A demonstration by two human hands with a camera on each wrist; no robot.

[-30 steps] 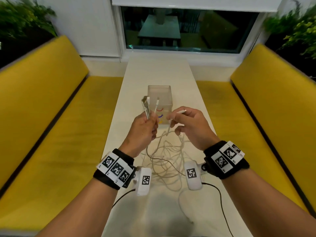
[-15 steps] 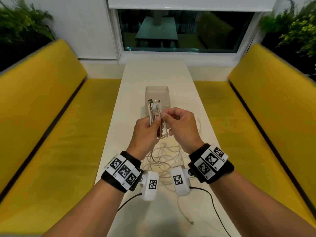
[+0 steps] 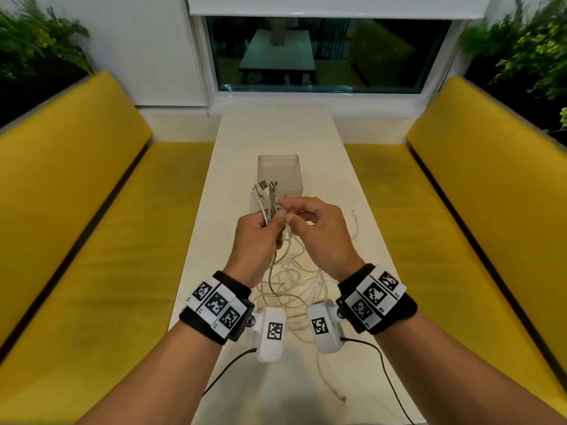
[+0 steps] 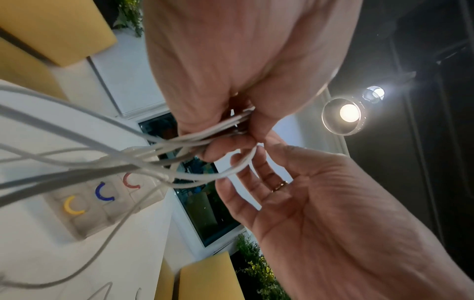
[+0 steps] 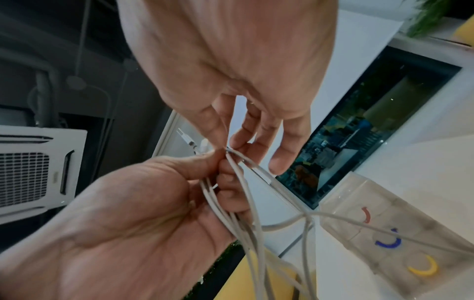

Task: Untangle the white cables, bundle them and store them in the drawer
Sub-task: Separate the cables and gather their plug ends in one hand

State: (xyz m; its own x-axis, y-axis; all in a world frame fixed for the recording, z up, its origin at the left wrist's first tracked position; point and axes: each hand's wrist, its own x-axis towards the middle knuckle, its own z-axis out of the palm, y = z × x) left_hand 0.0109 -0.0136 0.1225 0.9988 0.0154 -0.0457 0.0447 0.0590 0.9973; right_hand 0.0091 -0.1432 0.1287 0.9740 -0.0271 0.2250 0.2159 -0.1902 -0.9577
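Left hand [image 3: 256,237]: I grip the gathered plug ends of the white cables [image 3: 288,280].
Right hand [image 3: 319,231]: pinching one strand beside them.
Cables: slack trailing onto the desk [image 3: 276,130].
Technique: I'd align plugs evenly, feeding strands singly.

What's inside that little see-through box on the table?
The translucent drawer box shows three closed drawers with red, blue and yellow handles. Its frosted walls blur whatever is inside, and the hands and white cables cover its front in the head view.

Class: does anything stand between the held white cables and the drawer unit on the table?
Nothing visible does. The left hand holds the white cables just in front of the drawer unit, but its drawers look closed.
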